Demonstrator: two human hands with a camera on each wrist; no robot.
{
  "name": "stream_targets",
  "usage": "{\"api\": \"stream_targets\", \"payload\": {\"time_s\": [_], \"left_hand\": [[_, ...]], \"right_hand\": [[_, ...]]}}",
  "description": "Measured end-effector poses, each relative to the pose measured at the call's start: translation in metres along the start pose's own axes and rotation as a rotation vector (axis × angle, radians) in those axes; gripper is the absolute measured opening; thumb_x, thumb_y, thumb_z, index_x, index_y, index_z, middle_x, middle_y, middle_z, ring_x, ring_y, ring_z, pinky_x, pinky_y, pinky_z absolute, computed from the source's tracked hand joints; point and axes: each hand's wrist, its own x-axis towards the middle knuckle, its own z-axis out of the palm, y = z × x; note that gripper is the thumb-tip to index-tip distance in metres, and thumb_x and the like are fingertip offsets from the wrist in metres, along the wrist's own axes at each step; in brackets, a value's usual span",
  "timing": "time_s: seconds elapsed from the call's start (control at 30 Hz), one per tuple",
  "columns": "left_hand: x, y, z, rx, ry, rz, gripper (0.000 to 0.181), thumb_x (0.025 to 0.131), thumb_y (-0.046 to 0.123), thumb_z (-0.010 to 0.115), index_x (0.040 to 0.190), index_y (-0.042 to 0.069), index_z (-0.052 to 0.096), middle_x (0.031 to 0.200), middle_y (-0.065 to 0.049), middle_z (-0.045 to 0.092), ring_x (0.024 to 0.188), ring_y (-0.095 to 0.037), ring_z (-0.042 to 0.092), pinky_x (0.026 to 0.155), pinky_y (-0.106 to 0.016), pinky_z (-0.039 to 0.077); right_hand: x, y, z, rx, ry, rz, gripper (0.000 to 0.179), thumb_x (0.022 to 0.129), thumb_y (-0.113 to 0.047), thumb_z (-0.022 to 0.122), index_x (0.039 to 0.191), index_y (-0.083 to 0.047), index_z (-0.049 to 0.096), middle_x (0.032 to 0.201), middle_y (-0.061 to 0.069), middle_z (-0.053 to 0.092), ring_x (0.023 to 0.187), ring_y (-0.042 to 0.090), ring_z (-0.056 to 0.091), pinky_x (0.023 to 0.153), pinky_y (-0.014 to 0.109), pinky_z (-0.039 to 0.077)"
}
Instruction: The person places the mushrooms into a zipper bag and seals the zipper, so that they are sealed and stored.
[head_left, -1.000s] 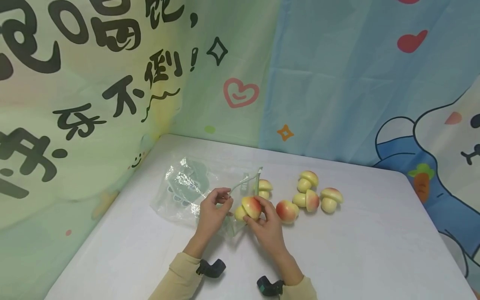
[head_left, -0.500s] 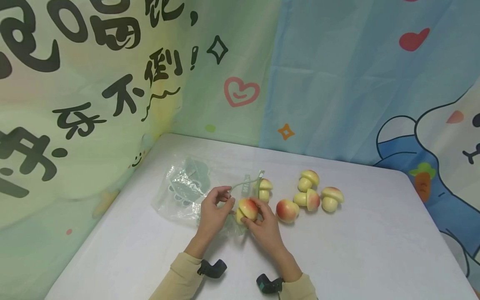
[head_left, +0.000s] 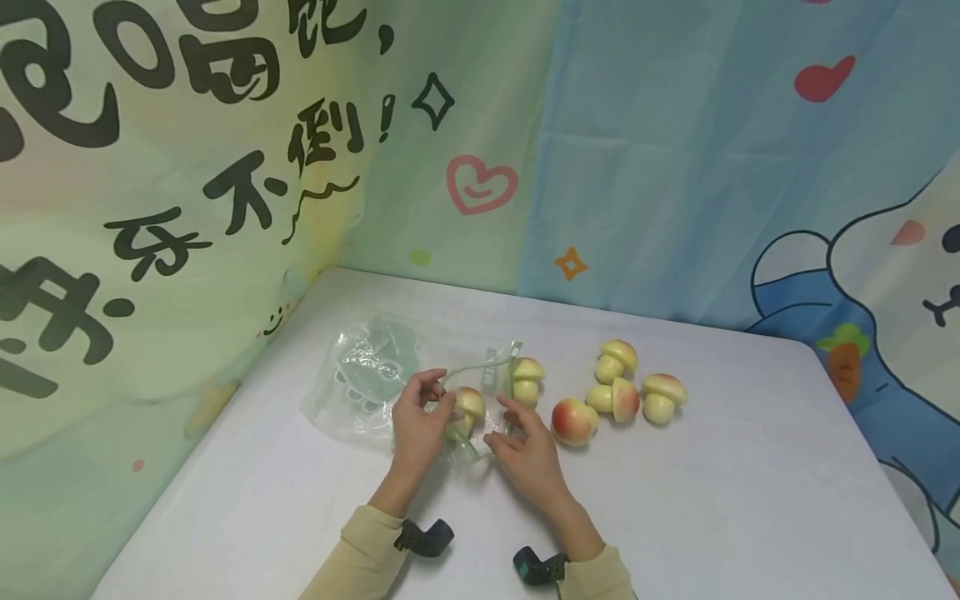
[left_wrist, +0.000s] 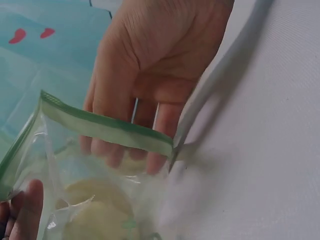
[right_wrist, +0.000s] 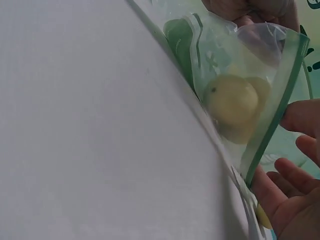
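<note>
A clear zip bag (head_left: 352, 417) with a green closure strip and a green print lies on the table, its mouth held up and gaping toward the right. My left hand (head_left: 420, 421) pinches the mouth's left edge between thumb and fingers. Inside, seen through the plastic, is a yellow toy mushroom (head_left: 470, 403) with a reddish cap; its round yellow form also shows in the right wrist view. My right hand (head_left: 528, 450) is at the mouth, thumb and fingers apart with nothing between them. In the left wrist view its fingertips (left_wrist: 115, 157) show behind the green strip.
Just right of the bag's mouth stands another toy mushroom (head_left: 528, 380). Farther right are several more, including a red-capped one (head_left: 575, 422) on its side and an upright one (head_left: 663, 398). A printed cloth backdrop (head_left: 660, 167) rises behind the white table (head_left: 720, 500).
The toy mushroom, earlier in my right hand's fingers at the bag's mouth, has gone left into the bag. The right hand has let go of it. My left hand keeps hold of the edge.
</note>
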Motion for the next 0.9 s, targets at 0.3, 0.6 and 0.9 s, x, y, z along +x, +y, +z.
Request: {"api": "stream_targets", "payload": {"time_s": [0.3,0.6,0.9], "left_hand": [[0.003,-0.002,-0.003,-0.012,0.050,-0.018,0.030,0.083,-0.014,0.057,0.112,-0.014,0.057,0.088,-0.020,0.053,0.080,-0.019,0.054,0.064,-0.030,0.060],[0.008,-0.007,-0.006,-0.056,0.110,-0.040,0.030,0.083,-0.016,0.055,0.112,-0.016,0.057,0.088,-0.017,0.052,0.080,-0.018,0.054,0.065,-0.032,0.061],[0.008,-0.005,-0.010,-0.019,0.129,-0.026,0.030,0.084,-0.015,0.055,0.113,-0.015,0.056,0.088,-0.017,0.052,0.079,-0.019,0.054,0.063,-0.026,0.059]], "right_hand": [[-0.002,-0.019,-0.017,0.012,0.163,-0.130,0.040,0.082,0.017,0.063,0.120,0.009,0.058,0.122,0.029,0.056,0.110,0.042,0.058,0.082,0.023,0.057],[-0.001,-0.025,-0.045,-0.075,0.516,-0.380,0.029,0.077,0.022,0.062,0.105,0.013,0.064,0.095,0.026,0.064,0.081,0.023,0.058,0.068,0.013,0.051],[0.002,0.014,-0.082,-0.315,0.586,-0.095,0.033,0.080,0.000,0.072,0.112,-0.002,0.067,0.110,0.012,0.062,0.094,0.025,0.053,0.070,0.027,0.043]]}}
